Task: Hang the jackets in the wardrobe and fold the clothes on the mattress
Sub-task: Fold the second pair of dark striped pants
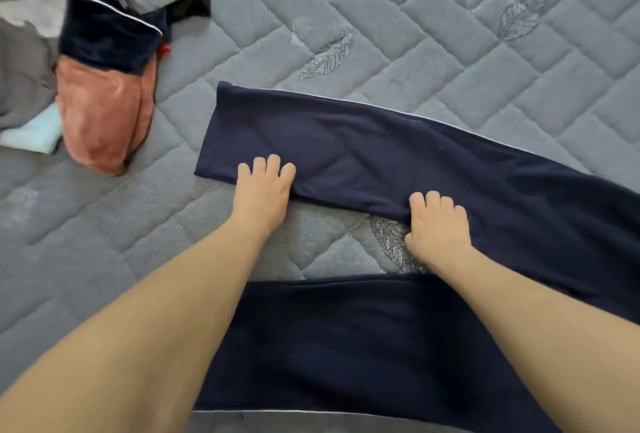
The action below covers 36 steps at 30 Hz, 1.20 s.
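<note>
Folding step: both grips, left [263, 186] and right [438, 224], pinch the far trouser leg's [381, 145] near edge, seemingly ready to draw it onto the near leg [346, 346].

Grey-blue quilted mattress [450, 34] fills the whole view; brick-like stitched panels, embroidered leaf motifs [327, 56] scattered across it. Even, soft light, no hard shadows. No walls, floor or windows visible.
</note>
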Available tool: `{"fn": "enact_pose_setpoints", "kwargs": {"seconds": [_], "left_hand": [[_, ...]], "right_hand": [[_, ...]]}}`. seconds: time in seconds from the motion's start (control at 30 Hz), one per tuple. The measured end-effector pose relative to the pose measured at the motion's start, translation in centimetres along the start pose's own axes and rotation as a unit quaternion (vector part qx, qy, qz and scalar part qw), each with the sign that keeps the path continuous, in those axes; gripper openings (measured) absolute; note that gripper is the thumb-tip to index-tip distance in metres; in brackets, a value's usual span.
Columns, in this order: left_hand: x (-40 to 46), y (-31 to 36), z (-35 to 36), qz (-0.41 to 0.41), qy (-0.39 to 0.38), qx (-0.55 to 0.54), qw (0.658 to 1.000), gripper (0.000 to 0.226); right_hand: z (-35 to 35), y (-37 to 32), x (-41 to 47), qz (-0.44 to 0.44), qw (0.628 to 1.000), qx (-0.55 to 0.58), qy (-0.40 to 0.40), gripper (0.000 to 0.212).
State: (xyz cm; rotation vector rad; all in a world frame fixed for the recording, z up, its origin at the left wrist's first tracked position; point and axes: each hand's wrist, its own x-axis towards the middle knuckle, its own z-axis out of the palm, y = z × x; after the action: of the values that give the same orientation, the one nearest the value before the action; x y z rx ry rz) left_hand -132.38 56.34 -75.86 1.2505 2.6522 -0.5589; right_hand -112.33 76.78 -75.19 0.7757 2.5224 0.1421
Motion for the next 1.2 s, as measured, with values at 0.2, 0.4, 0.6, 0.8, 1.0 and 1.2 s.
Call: {"fn": "enact_pose_setpoints", "kwargs": {"seconds": [0.2,0.4,0.6,0.8,1.0,1.2], "left_hand": [[-1.2,-4.7,-0.1,0.006,0.054,0.032,0.998,0.024],[-7.1,-2.3,-0.8,-0.031,-0.116,0.060,0.991,0.016],[-4.8,10.8,-5.3,0.127,-0.023,-0.099,0.987,0.042],[0.1,24.0,-10.0,0.159,-0.032,-0.181,0.970,0.052],[3.5,34.5,-11.9,0.166,-0.081,-0.203,0.962,0.060],[7.0,41.4,-12.5,0.035,-0.091,-0.273,0.957,0.059]], "right_hand": [[-1.3,0.7,0.0,-0.049,0.988,0.083,-0.124,0.027],[0.0,3.0,-4.7,-0.058,0.957,0.251,-0.134,0.040],[3.7,12.5,-7.6,0.138,0.958,0.250,-0.029,0.052],[8.2,25.9,-8.3,0.330,0.893,0.300,-0.054,0.068],[11.0,34.5,-7.1,0.345,0.899,0.269,-0.017,0.068],[12.9,38.6,-5.0,0.471,0.814,0.339,0.000,0.060]]}}
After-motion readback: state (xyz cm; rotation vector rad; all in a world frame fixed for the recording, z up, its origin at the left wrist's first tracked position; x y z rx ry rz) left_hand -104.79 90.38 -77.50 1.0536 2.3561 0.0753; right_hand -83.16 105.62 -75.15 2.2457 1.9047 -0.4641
